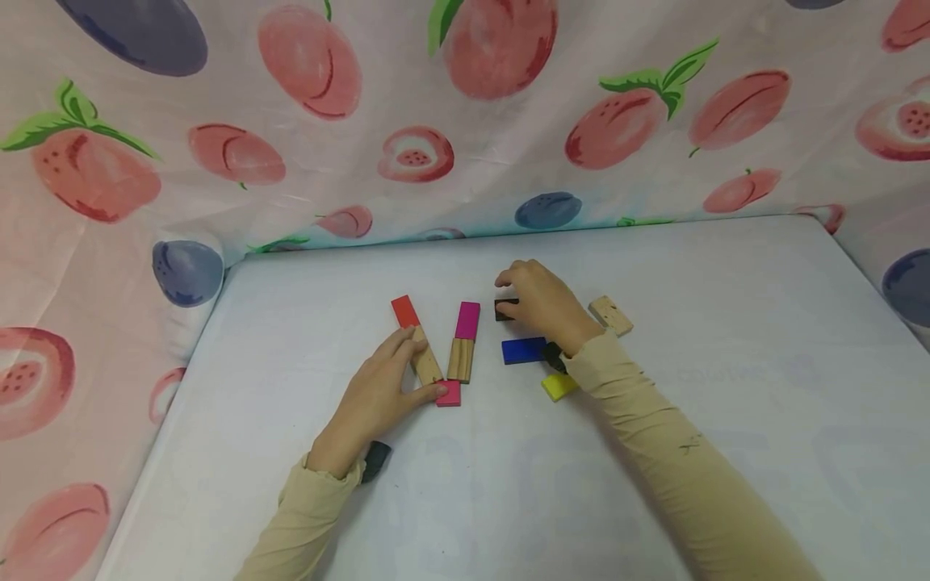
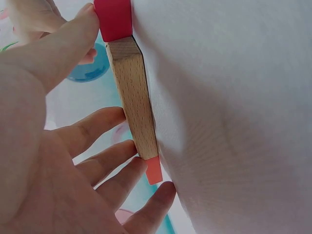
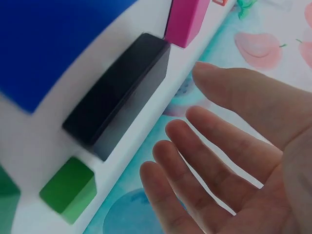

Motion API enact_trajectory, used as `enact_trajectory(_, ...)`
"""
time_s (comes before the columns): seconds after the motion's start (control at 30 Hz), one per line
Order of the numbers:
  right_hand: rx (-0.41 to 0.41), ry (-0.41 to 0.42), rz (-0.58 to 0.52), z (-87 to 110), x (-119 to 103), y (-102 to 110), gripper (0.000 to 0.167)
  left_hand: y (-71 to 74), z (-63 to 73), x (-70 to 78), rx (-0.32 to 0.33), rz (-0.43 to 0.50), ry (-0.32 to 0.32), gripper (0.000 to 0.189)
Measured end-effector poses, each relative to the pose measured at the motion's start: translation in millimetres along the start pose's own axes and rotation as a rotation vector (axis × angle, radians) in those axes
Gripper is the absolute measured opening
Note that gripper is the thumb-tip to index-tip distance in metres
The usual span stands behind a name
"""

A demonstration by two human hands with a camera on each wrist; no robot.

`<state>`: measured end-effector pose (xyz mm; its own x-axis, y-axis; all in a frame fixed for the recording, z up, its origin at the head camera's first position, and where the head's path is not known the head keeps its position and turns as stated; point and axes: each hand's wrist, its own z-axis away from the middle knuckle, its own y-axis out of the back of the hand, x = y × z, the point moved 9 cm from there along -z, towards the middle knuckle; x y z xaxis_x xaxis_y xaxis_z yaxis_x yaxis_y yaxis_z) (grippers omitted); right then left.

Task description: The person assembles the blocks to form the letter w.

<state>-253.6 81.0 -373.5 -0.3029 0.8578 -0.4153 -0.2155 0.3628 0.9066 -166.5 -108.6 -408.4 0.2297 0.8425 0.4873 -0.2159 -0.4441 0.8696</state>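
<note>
In the head view a V of blocks lies on the table: an orange-red block (image 1: 405, 311), a plain wooden block (image 1: 427, 359), a pinkish-red block (image 1: 450, 394) at its tip, a grooved wooden piece (image 1: 461, 359) and a magenta block (image 1: 468, 320). My left hand (image 1: 374, 395) rests along the left arm of the V. Its thumb touches the pinkish-red block, and some fingertips touch the wooden block's side. My right hand (image 1: 548, 303) hovers with spread, relaxed fingers by a black block (image 3: 117, 92). The right wrist view shows a gap between those fingers and the block.
Near my right hand lie a blue block (image 1: 523, 351), a yellow block (image 1: 559, 386) and a light wooden block (image 1: 610, 315). A green block (image 3: 70, 190) stands beside the black one. Fruit-printed cloth (image 1: 414, 97) hangs behind the white table (image 1: 465, 500).
</note>
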Motion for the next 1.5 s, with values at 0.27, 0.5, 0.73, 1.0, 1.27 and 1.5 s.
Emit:
enact_trajectory(0.27, 0.011, -0.025, 0.004, 2.1, 16, 4, 0.033, -0.1, 0.1, -0.5, 0.002, -0.002, -0.004, 0.073)
enact_trajectory(0.5, 0.012, -0.037, -0.003, 3.5, 31, 7, 0.033, -1.4, 0.3, -2.3, 0.000, 0.007, 0.005, 0.073)
enact_trajectory(0.73, 0.020, -0.056, -0.035, 6.4, 44, 10, 0.034, -1.0, 0.7, -2.9, 0.006, 0.003, -0.001, 0.073)
enact_trajectory(1.0, 0.021, -0.070, -0.034, 8.5, 55, 9, 0.033, -2.0, -0.1, -3.0, 0.004, 0.001, -0.006, 0.073)
enact_trajectory(1.27, 0.015, -0.107, -0.046, 10.1, 63, 9, 0.034, -1.8, -0.4, -1.8, 0.005, 0.002, -0.006, 0.073)
enact_trajectory(1.5, 0.008, -0.128, -0.093, 9.9, 69, 6, 0.033, -2.1, -0.6, -2.0, -0.001, -0.001, 0.003, 0.073)
